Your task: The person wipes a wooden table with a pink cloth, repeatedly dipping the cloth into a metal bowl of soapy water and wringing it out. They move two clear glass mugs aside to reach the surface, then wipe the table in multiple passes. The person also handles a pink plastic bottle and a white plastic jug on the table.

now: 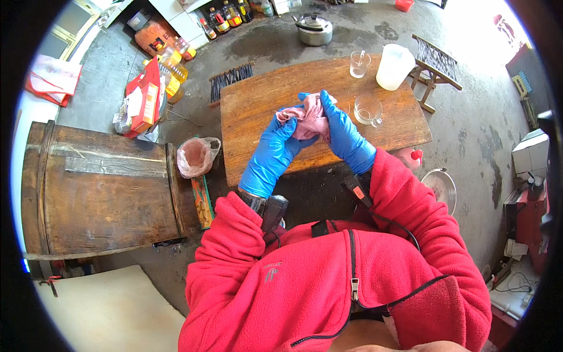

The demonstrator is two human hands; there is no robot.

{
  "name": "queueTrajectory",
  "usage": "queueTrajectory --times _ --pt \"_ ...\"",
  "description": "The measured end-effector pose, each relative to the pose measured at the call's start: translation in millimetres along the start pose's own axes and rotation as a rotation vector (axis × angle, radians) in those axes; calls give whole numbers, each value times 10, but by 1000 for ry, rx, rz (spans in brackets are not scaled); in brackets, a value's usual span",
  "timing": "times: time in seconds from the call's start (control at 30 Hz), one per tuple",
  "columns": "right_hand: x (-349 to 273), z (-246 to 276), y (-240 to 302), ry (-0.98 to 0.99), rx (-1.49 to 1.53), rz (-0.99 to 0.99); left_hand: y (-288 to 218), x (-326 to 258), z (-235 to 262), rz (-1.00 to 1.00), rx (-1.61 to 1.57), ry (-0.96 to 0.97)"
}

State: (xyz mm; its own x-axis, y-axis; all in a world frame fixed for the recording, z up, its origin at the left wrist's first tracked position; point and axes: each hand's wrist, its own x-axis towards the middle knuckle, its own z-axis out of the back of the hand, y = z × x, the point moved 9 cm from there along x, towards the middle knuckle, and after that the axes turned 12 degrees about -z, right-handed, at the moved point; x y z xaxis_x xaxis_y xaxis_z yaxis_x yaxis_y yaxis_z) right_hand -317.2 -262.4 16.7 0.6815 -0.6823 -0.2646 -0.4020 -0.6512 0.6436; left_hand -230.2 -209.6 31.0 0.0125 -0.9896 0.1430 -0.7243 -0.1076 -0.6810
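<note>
cloth (315, 121), bunched, gripped by left hand (273, 154) and right hand (348, 138); anything inside hidden; probably best worked slowly, clear of mug (368, 110) at cloth's three o'clock.

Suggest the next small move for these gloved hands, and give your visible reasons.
Perhaps open the pink cloth slightly: the left hand and right hand hold it bunched above the wooden table, and its folds hide whether anything is inside.

Crumpled pink cloth (312, 119), bunched up, held between 2 blue-gloved hands (272, 151) (348, 139), above wooden table (253, 104)
</note>
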Motion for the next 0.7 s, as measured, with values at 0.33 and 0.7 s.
queueTrajectory --times 0.33,0.7 --pt "-97 234 52 -148 -178 -16 -645 277 289 -171 -12 -45" --pt "-313 418 221 -213 -215 6 -1300 192 1905 -92 1277 226"
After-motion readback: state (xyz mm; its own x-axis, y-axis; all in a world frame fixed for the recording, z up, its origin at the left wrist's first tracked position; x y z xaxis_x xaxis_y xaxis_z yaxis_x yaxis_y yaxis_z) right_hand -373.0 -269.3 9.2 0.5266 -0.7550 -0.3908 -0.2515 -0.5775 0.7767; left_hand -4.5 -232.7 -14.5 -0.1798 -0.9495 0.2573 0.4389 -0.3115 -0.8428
